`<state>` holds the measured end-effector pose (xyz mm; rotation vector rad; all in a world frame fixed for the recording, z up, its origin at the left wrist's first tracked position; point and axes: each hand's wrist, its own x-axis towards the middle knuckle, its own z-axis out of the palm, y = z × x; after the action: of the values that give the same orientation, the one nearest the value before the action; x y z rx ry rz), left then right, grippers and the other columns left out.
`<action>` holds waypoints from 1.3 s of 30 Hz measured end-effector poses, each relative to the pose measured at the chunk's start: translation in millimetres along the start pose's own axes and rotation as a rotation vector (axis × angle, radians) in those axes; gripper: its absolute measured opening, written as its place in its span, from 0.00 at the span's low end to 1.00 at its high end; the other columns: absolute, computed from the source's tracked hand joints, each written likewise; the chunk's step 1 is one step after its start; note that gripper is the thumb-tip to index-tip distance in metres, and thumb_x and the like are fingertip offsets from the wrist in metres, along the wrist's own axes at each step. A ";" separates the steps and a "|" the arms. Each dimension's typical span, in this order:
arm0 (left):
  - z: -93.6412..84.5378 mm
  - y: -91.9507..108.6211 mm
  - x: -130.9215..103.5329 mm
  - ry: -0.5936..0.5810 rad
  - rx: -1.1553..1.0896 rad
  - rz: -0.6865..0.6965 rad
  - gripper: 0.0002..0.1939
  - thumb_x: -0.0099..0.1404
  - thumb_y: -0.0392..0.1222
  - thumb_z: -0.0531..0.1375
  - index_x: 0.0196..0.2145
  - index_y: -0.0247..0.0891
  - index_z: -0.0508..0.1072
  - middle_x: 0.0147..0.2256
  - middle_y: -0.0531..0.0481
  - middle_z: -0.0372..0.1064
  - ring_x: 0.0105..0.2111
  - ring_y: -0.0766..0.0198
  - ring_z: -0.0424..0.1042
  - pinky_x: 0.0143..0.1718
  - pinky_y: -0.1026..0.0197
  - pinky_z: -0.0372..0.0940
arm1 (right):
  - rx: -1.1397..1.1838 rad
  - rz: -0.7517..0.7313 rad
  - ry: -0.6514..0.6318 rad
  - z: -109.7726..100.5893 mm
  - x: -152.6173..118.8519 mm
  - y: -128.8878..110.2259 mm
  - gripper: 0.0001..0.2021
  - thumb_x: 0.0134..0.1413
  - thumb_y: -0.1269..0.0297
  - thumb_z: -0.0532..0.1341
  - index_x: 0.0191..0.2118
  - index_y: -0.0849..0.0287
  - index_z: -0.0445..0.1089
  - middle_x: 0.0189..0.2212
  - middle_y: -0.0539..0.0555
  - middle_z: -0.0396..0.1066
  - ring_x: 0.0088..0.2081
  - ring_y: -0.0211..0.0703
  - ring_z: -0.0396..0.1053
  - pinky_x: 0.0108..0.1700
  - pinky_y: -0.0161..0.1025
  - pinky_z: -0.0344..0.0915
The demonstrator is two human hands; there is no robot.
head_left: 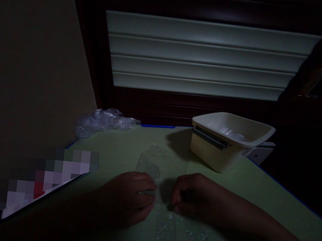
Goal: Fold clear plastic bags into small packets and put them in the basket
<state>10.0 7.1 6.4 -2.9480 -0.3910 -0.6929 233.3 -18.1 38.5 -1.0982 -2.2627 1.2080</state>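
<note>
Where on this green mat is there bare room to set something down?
Bare green mat lies right of the right hand, below the cream plastic tub; another patch sits between the crumpled clear plastic heap and the tub. It is crowded around the left hand, with clear film sheets.

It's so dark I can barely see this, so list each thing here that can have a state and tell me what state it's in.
left hand: curled, fingers pinching the clear plastic sheet
right hand: curled, fingertips on the same sheet
clear plastic sheet: lying on the mat, one corner lifted
white tub: upright, open, something clear inside
crumpled plastic: bunched at the far left corner
green mat: spread flat
</note>
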 end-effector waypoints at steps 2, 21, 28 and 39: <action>1.0 -0.9 -1.1 0.013 0.006 0.035 0.08 0.63 0.34 0.53 0.30 0.35 0.71 0.33 0.47 0.71 0.35 0.61 0.69 0.36 0.60 0.66 | -0.018 -0.022 -0.056 -0.7 -2.0 -4.4 0.03 0.48 0.74 0.61 0.31 0.65 0.72 0.28 0.51 0.70 0.30 0.36 0.67 0.32 0.31 0.62; -4.5 1.1 -0.2 -0.032 -0.069 0.004 0.08 0.60 0.37 0.54 0.38 0.35 0.68 0.36 0.46 0.71 0.36 0.60 0.69 0.38 0.58 0.65 | -0.223 -0.145 -0.043 6.9 -4.4 -7.9 0.07 0.49 0.77 0.54 0.32 0.63 0.67 0.31 0.52 0.67 0.32 0.36 0.65 0.35 0.30 0.61; -4.9 0.1 -0.7 -0.024 -0.112 -0.017 0.11 0.61 0.43 0.55 0.39 0.35 0.68 0.35 0.45 0.70 0.36 0.60 0.68 0.38 0.57 0.64 | -0.147 -0.097 -0.013 7.1 -4.5 -11.2 0.04 0.53 0.74 0.54 0.32 0.61 0.64 0.28 0.50 0.65 0.30 0.34 0.62 0.32 0.30 0.60; 5.3 -2.9 -3.3 -0.053 0.084 0.075 0.05 0.63 0.36 0.53 0.32 0.38 0.69 0.32 0.51 0.69 0.33 0.63 0.67 0.34 0.61 0.61 | -0.163 -0.157 -0.012 11.1 -2.0 -8.5 0.09 0.48 0.69 0.63 0.37 0.62 0.67 0.35 0.52 0.67 0.37 0.38 0.65 0.39 0.32 0.61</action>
<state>8.6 9.9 0.2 -2.8895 -0.3035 -0.5766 223.8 -28.6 39.2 -0.9491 -2.4413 0.9862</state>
